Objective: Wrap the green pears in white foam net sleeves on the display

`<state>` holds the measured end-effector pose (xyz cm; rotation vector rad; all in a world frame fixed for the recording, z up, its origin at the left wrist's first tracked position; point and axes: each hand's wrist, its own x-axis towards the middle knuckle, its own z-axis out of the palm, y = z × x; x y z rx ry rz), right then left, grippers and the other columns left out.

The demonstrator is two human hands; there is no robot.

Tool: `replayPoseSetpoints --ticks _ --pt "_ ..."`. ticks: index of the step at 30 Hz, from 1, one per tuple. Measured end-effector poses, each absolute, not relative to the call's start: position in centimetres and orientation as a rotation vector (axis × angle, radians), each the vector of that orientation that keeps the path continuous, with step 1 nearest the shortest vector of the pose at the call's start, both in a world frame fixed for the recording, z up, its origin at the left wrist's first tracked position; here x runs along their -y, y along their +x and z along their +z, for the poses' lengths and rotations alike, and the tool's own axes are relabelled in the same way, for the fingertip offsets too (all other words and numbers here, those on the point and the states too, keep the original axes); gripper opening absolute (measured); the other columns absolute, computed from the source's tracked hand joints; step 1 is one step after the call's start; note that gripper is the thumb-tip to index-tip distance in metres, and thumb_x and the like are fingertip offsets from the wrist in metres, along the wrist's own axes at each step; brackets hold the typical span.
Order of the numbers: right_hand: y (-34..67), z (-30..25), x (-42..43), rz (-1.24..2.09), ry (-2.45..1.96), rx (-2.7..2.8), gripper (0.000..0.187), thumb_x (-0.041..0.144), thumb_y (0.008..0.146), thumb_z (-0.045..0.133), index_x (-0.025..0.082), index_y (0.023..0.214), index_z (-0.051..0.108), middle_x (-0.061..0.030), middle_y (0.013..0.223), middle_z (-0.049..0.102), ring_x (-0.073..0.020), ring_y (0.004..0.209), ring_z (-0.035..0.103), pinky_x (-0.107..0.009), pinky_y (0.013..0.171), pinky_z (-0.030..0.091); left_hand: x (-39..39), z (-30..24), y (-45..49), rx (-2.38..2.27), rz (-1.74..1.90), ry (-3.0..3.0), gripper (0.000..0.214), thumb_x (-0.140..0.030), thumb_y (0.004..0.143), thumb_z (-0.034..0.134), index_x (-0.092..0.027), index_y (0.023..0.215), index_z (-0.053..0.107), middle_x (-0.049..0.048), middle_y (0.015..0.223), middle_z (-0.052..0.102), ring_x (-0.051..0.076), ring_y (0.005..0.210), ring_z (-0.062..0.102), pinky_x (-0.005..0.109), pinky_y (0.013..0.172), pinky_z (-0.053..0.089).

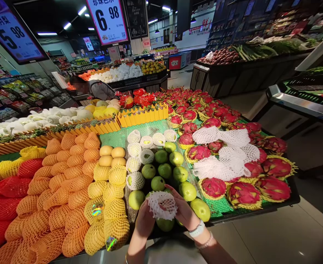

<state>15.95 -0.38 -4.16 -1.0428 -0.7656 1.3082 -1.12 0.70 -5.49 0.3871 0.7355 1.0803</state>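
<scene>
Between my two hands is a white foam net sleeve [162, 206], its mouth spread and facing up. My left hand [145, 221] is closed on the sleeve's left side. The fingers of my right hand [183, 208] grip its right side, partly hidden by the mesh. Whether a fruit sits inside the sleeve I cannot tell. Just below the sleeve lies a green guava [165, 224]. More bare guavas [187, 191] surround my hands, and guavas in white nets [135, 180] line the left and back of this section.
Right of the guavas, loose white foam nets [227, 157] lie over dragon fruit [243, 193]. Yellow-netted pears [114, 209] and orange-netted fruit [76, 179] fill the left. A low yellow fence [143, 116] borders the back. Another person [102, 90] bends behind the display.
</scene>
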Motion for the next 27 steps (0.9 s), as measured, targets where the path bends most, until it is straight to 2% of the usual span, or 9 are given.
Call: replayPoseSetpoints --ticks 2,5,8,11,13,15,20,24,27 --pt "16.0 -4.1 0.7 1.014 -1.173 0.812 0.042 0.049 0.089 0.06 0.021 0.12 0.062 -0.012 0.102 0.071 -0.0261 0.088 0.07 -0.041 0.075 0.061 -0.8 -4.9 -1.1 -0.736 1.042 0.419 0.034 -0.045 0.069 0.08 -0.028 0.099 0.076 0.0013 0.107 0.076 0.023 0.105 0.069 0.035 0.096 0.053" --pt "16.7 -3.3 1.5 0.634 -1.198 0.926 0.016 0.033 0.094 0.057 0.024 0.103 0.066 -0.0083 0.102 0.068 -0.0222 0.096 0.066 -0.036 0.085 0.057 -0.8 -3.9 -0.9 -0.701 0.996 0.489 0.033 -0.043 0.067 0.079 -0.023 0.093 0.076 0.0062 0.103 0.076 0.027 0.105 0.068 0.041 0.098 0.051" --pt "17.7 -1.8 1.9 0.418 -1.063 1.239 0.023 0.014 0.095 0.051 0.026 0.094 0.07 -0.0041 0.091 0.068 -0.0165 0.087 0.067 -0.029 0.078 0.056 -0.6 -3.5 -0.6 -0.779 1.027 0.594 0.027 -0.034 0.062 0.079 -0.019 0.085 0.074 0.0069 0.09 0.075 0.026 0.09 0.069 0.042 0.088 0.055" --pt "18.0 -0.7 1.6 0.671 -1.008 1.411 0.022 0.01 0.091 0.055 0.025 0.098 0.071 -0.0043 0.093 0.069 -0.0158 0.084 0.068 -0.026 0.073 0.057 -0.4 -3.3 -0.1 -0.884 1.055 0.738 0.02 -0.031 0.062 0.081 -0.017 0.072 0.071 0.0051 0.075 0.071 0.021 0.075 0.066 0.036 0.077 0.055" --pt "17.9 -0.5 1.2 0.898 -1.017 1.464 0.018 0.012 0.088 0.061 0.023 0.098 0.071 -0.0048 0.093 0.07 -0.0172 0.084 0.069 -0.026 0.072 0.058 -0.3 -3.0 0.2 -0.895 1.051 0.801 0.021 -0.03 0.062 0.083 -0.015 0.069 0.071 0.0059 0.074 0.071 0.021 0.077 0.066 0.033 0.078 0.053" --pt "17.6 -0.8 1.0 0.996 -1.043 1.482 0.016 0.015 0.088 0.061 0.022 0.099 0.071 -0.0057 0.096 0.071 -0.0191 0.089 0.069 -0.029 0.078 0.057 -0.3 -2.5 0.6 -0.916 1.078 0.833 0.026 -0.031 0.061 0.085 -0.014 0.076 0.073 0.0071 0.081 0.074 0.023 0.084 0.067 0.033 0.081 0.053" --pt "16.9 -1.5 1.5 0.993 -1.081 1.384 0.023 0.027 0.095 0.057 0.026 0.116 0.066 -0.0068 0.114 0.069 -0.0206 0.11 0.064 -0.035 0.099 0.05 -0.3 -2.3 1.2 -1.022 1.224 0.744 0.044 -0.036 0.055 0.087 -0.021 0.093 0.073 0.0071 0.1 0.076 0.025 0.097 0.069 0.035 0.089 0.054" --pt "16.9 -2.1 1.7 1.003 -1.005 1.322 0.031 0.036 0.096 0.057 0.029 0.126 0.06 -0.0064 0.118 0.067 -0.0197 0.112 0.063 -0.035 0.099 0.05 -0.3 -3.1 1.5 -1.085 1.353 0.594 0.056 -0.037 0.048 0.09 -0.026 0.098 0.068 0.002 0.097 0.074 0.022 0.096 0.068 0.031 0.086 0.055" --pt "17.1 -2.3 1.6 0.913 -0.994 1.342 0.025 0.038 0.096 0.057 0.028 0.118 0.065 -0.0067 0.115 0.065 -0.02 0.111 0.062 -0.034 0.098 0.051 -0.2 -3.3 1.6 -1.064 1.364 0.533 0.065 -0.041 0.049 0.091 -0.028 0.107 0.066 0.0006 0.098 0.074 0.021 0.096 0.068 0.029 0.085 0.056"
